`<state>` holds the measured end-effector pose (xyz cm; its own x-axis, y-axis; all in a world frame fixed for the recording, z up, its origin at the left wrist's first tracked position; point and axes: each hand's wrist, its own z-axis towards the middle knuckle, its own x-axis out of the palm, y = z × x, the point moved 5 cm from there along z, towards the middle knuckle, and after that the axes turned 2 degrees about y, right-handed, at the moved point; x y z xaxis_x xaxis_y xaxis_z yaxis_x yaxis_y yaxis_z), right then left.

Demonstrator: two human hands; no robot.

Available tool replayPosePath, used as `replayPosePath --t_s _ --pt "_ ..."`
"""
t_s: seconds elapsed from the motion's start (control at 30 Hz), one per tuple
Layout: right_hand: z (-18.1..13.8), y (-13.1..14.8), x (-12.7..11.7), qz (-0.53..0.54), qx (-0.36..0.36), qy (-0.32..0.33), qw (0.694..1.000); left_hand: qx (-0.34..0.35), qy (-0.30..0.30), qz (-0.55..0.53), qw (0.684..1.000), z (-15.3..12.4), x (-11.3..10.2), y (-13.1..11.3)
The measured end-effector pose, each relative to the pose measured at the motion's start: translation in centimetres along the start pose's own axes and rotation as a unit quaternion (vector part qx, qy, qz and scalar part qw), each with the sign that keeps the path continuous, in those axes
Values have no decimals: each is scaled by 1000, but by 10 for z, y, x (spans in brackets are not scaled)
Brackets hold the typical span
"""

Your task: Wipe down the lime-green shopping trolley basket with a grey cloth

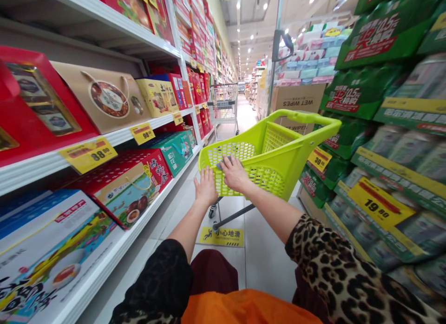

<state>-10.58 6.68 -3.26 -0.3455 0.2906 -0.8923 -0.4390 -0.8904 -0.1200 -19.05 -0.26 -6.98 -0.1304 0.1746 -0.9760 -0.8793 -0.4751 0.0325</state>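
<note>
A lime-green plastic shopping cart (278,163) stands in front of me, its narrow end toward my hands and its handle at the far right. My right hand (237,175) presses a grey cloth (226,162) against the rim of the basket, fingers bent over it. Beside it, my left hand (206,188) lies against the near left corner of the cart, with fingers stretched upward and the thumb apart. Part of the cloth is hidden beneath my right fingers. Below the basket, a dark frame bar and a caster (212,210) show.
Shelves (121,134) of boxed goods with yellow price tags run along my left. Stacked green-wrapped can packs (355,94) rise close on the right. A metal cart (224,105) stands farther down the aisle. A yellow wet-floor sticker (228,238) marks the tiles.
</note>
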Motion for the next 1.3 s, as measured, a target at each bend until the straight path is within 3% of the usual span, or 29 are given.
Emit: replayPosePath --t_s 0.2,0.43,0.57,0.7,0.77,1.07,1.3 --pt "8 6 5 -28 -36 3 999 -11 5 33 999 2 -2 2" --pt "-24 -59 -14 -77 20 -1 997 -30 14 27 999 4 -6 0" --pt "-43 -88 -22 -99 51 -8 994 -37 -9 24 999 10 -13 -26" --pt "-45 -91 -24 -105 64 -15 992 54 -25 1 998 21 -20 -74" --pt "-46 -96 -26 -113 80 -15 990 73 -27 0 997 26 -21 -87" --pt "-71 -168 -52 -166 154 -34 973 84 -33 17 996 30 -15 -81" --pt "-69 -163 -50 -165 137 -42 976 69 -28 -2 997 35 -27 -106"
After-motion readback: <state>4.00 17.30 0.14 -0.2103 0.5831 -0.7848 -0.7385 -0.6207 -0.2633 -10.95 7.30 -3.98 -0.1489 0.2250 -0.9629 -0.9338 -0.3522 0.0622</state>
